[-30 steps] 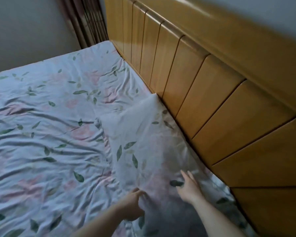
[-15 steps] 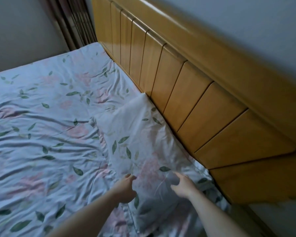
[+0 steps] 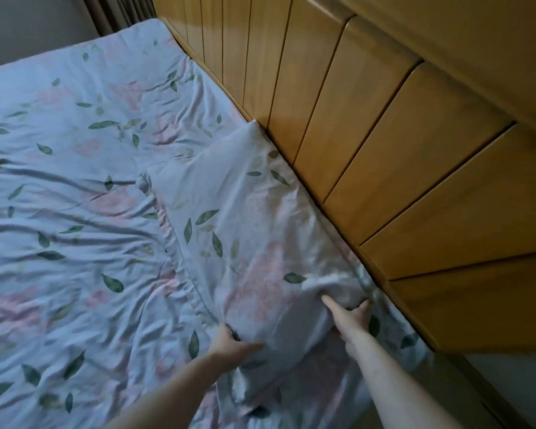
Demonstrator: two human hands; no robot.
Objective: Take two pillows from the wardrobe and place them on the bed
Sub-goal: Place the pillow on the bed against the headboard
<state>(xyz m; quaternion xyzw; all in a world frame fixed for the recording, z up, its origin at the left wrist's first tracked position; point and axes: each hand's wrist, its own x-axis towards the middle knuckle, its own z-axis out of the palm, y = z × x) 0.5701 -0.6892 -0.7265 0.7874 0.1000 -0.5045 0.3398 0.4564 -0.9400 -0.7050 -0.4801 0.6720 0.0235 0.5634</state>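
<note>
Both hands now gripping pillow: left hand, right hand.

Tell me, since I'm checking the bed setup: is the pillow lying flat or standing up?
Lying flat: the pillow rests lengthwise on the sheet along the headboard, both hands gripping its near end.

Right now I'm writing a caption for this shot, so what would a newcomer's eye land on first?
First, the pillow in a leaf-and-flower case, lying on the bed against the wooden headboard. Next, the two bare hands at its near end: the left hand grips the near corner and the right hand bunches the fabric on the headboard side. The matching rumpled sheet covers the rest of the bed to the left.
</note>
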